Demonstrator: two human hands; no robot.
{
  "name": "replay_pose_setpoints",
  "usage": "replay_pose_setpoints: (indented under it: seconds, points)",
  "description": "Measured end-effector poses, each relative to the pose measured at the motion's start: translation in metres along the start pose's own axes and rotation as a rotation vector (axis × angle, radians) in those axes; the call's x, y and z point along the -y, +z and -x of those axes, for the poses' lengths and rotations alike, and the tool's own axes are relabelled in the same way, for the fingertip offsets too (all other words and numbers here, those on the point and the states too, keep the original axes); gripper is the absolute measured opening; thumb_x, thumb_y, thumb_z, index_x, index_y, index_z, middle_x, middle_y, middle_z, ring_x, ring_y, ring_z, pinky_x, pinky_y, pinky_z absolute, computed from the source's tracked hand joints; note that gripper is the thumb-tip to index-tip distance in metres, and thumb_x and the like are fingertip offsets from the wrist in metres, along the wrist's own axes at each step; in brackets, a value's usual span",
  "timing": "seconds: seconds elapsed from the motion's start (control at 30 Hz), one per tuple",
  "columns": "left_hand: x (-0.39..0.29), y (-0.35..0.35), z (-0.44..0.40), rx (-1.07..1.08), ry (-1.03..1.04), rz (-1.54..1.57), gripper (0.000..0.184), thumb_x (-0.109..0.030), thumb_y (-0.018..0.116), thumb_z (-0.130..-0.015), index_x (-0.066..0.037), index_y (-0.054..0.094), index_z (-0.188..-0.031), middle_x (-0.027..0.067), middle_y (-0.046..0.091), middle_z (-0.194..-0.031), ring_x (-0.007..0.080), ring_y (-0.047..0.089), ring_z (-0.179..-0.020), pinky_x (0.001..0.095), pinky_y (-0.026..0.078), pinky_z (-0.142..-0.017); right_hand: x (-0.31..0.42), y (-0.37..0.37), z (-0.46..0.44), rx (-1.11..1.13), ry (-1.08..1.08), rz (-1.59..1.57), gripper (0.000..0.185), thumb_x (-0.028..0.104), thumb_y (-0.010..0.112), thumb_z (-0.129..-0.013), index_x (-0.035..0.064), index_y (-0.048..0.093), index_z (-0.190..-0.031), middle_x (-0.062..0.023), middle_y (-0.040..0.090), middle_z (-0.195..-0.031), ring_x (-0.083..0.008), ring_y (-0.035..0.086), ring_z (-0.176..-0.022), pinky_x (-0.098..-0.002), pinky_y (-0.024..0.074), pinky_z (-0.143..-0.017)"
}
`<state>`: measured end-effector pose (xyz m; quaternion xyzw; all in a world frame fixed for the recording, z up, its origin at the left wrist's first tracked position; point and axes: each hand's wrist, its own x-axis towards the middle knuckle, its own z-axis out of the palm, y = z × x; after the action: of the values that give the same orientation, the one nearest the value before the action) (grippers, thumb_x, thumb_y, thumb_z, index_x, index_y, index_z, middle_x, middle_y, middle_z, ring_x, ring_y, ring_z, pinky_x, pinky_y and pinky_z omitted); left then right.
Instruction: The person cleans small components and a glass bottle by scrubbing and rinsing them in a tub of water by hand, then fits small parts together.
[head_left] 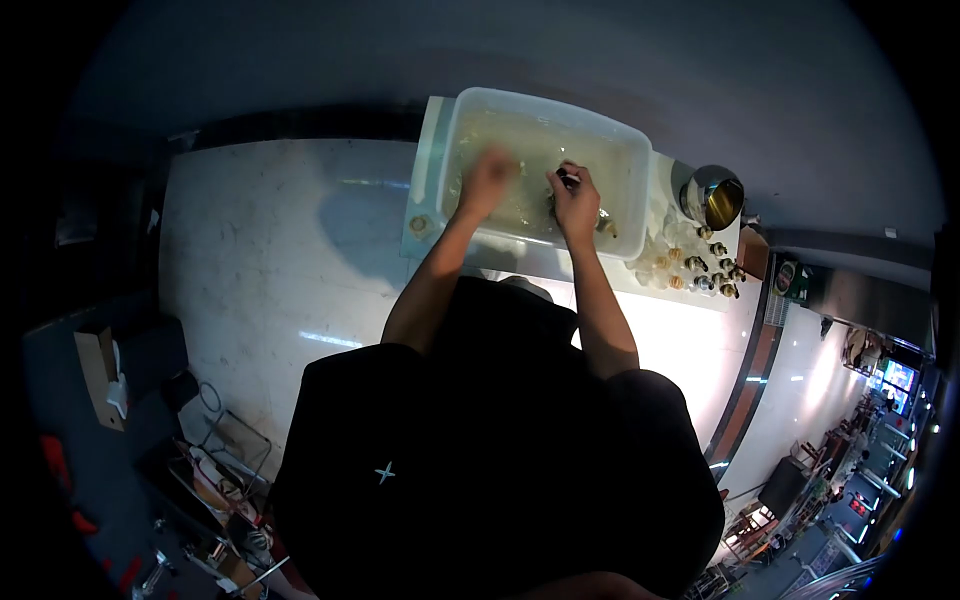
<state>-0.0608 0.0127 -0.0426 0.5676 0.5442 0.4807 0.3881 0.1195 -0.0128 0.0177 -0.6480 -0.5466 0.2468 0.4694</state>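
Observation:
A translucent plastic tub (548,108) of cloudy water stands in front of me. Smeared by motion, my left hand (487,183) is over the tub's left half, and its fingers are too blurred to read. On the right side of the tub, my right hand (576,205) is closed round a small dark object (568,177), whose kind I cannot make out. A small yellowish and dark piece (608,229) lies in the tub near its right front corner. The water and glare obscure other things inside.
Right of the tub, several small clear bottle-like things with gold or black tops (697,264) stand on the white table (664,180). Behind them is a shiny metal pot (718,198). A small round item (420,226) sits left of the tub. Metal-framed clutter (225,500) lies at lower left.

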Motion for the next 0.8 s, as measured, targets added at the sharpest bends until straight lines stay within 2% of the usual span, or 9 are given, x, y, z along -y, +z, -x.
replay_pose_setpoints:
  seconds: [0.1,0.2,0.23,0.33,0.43,0.53,0.57,0.67,0.8]
  points:
    - [0.004,-0.002,-0.001,0.018,0.011,0.019,0.018,-0.010,0.063,-0.093,-0.007,0.059,-0.110,0.0038,0.062,-0.075,0.0108,0.058,-0.066,0.0280,0.047,-0.063,0.001,0.003,0.001,-0.235,-0.128,-0.071,0.029,0.020,0.081,-0.081,0.0003,0.068,-0.098,-0.0091,0.070,-0.079,-0.0164,0.066,-0.070,-0.0291,0.0529,-0.067]
    - [-0.015,-0.007,0.000,0.032,-0.058,-0.071,0.018,-0.011,0.063,-0.093,-0.007,0.059,-0.111,0.0077,0.064,-0.076,0.0156,0.062,-0.068,0.0324,0.049,-0.064,-0.040,-0.001,-0.007,0.428,0.349,0.284,0.032,0.025,0.084,-0.078,0.0016,0.070,-0.094,-0.0094,0.070,-0.078,-0.0181,0.066,-0.071,-0.0302,0.0532,-0.069]
    - [-0.032,-0.011,0.002,0.042,-0.096,-0.120,0.018,-0.012,0.063,-0.094,-0.007,0.059,-0.111,0.0092,0.064,-0.077,0.0178,0.064,-0.069,0.0343,0.050,-0.065,-0.017,-0.006,-0.001,0.290,0.170,0.366,0.035,0.030,0.086,-0.074,0.0017,0.071,-0.088,-0.0074,0.070,-0.076,-0.0160,0.066,-0.071,-0.0295,0.0522,-0.068]
    - [-0.075,-0.015,0.001,-0.211,0.222,-0.386,0.017,-0.013,0.063,-0.091,-0.007,0.061,-0.107,0.0149,0.070,-0.100,0.0367,0.069,-0.081,0.0457,0.053,-0.071,0.025,-0.010,-0.009,0.177,0.243,0.228,0.035,0.031,0.083,-0.076,0.0009,0.069,-0.089,-0.0100,0.068,-0.075,-0.0205,0.064,-0.067,-0.0330,0.0522,-0.069]
    - [-0.064,-0.019,-0.006,0.400,0.070,-1.020,0.018,-0.015,0.062,-0.091,-0.006,0.062,-0.107,0.0130,0.071,-0.098,0.0371,0.069,-0.078,0.0480,0.053,-0.069,0.035,-0.004,-0.017,0.062,0.045,-0.036,0.029,0.025,0.081,-0.080,0.0008,0.069,-0.088,-0.0098,0.068,-0.074,-0.0185,0.064,-0.066,-0.0311,0.0514,-0.067]
    - [-0.065,-0.013,-0.004,0.118,0.103,-0.804,0.012,-0.013,0.061,-0.093,-0.008,0.063,-0.104,0.0148,0.070,-0.094,0.0360,0.068,-0.086,0.0470,0.052,-0.069,0.064,-0.005,-0.014,-0.251,-0.132,-0.136,0.025,0.022,0.080,-0.082,0.0002,0.068,-0.088,-0.0093,0.067,-0.074,-0.0178,0.063,-0.066,-0.0302,0.0513,-0.067]
    - [-0.066,-0.014,-0.006,0.093,0.108,-0.716,0.011,-0.013,0.061,-0.093,-0.008,0.063,-0.103,0.0144,0.070,-0.093,0.0338,0.069,-0.084,0.0458,0.052,-0.068,0.056,-0.005,-0.013,-0.225,-0.130,-0.072,0.023,0.021,0.079,-0.082,0.0009,0.070,-0.088,-0.0088,0.068,-0.073,-0.0170,0.064,-0.066,-0.0290,0.0516,-0.067]
    - [-0.060,-0.013,-0.005,0.060,0.056,-0.428,0.007,-0.013,0.061,-0.095,-0.009,0.062,-0.101,0.0119,0.068,-0.086,0.0260,0.068,-0.077,0.0404,0.052,-0.065,0.024,-0.015,-0.018,0.488,0.329,0.374,0.017,0.017,0.077,-0.083,0.0025,0.074,-0.091,-0.0074,0.071,-0.077,-0.0132,0.065,-0.066,-0.0270,0.0521,-0.065]
    - [-0.022,-0.009,-0.015,0.136,-0.177,0.108,0.009,-0.015,0.059,-0.098,-0.007,0.062,-0.102,0.0046,0.061,-0.076,0.0138,0.060,-0.068,0.0298,0.049,-0.062,0.010,-0.007,-0.010,0.232,0.369,-0.021,0.015,0.011,0.074,-0.083,0.0010,0.074,-0.094,-0.0074,0.071,-0.077,-0.0144,0.069,-0.074,-0.0291,0.0563,-0.070]
